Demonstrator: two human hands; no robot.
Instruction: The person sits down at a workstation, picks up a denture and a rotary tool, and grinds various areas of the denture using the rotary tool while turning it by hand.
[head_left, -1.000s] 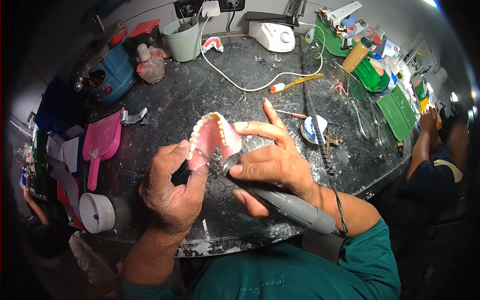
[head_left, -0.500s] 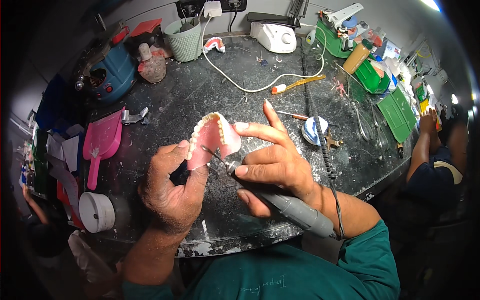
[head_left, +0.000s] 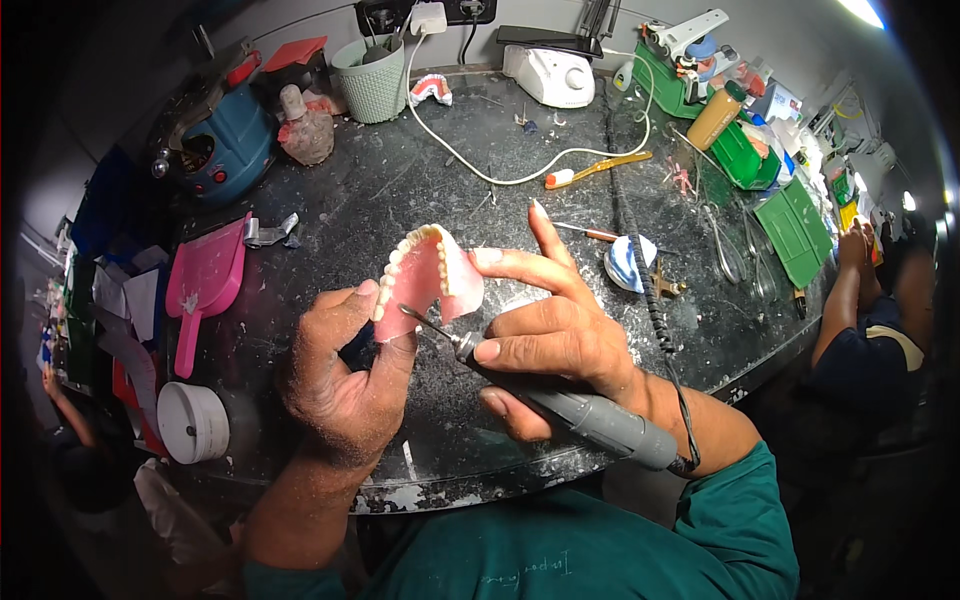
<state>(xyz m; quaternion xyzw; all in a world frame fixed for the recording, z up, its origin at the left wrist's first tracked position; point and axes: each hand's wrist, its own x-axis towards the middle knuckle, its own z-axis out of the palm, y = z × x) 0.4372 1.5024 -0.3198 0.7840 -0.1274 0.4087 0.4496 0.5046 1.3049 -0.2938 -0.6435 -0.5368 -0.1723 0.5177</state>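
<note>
A pink denture (head_left: 410, 280) with a row of cream teeth is pinched upright in my left hand (head_left: 345, 380), its thumb under the lower edge. My right hand (head_left: 555, 340) grips a dark grey rotary handpiece (head_left: 590, 420) with a coiled cord. The handpiece's thin metal bur (head_left: 425, 324) reaches to the inner lower left part of the denture. My right index fingertip touches the denture's right side, and another finger sticks up. A pink dustpan (head_left: 205, 280) lies left of my left hand, near a round white container (head_left: 193, 423).
The dark, dusty bench (head_left: 480, 465) holds a blue machine (head_left: 225, 150), a mesh cup (head_left: 365, 85), a white control box (head_left: 550, 80), a toothbrush (head_left: 590, 172), pliers (head_left: 725, 245), green trays (head_left: 790, 230) and a bottle (head_left: 712, 120). A co-worker (head_left: 860, 330) is at right, another person (head_left: 70, 420) at far left.
The handpiece and my right hand have shifted slightly; the bur's shaft shows more clearly, its tip a little lower than half a second ago. My left hand and the denture are nearly unchanged.
</note>
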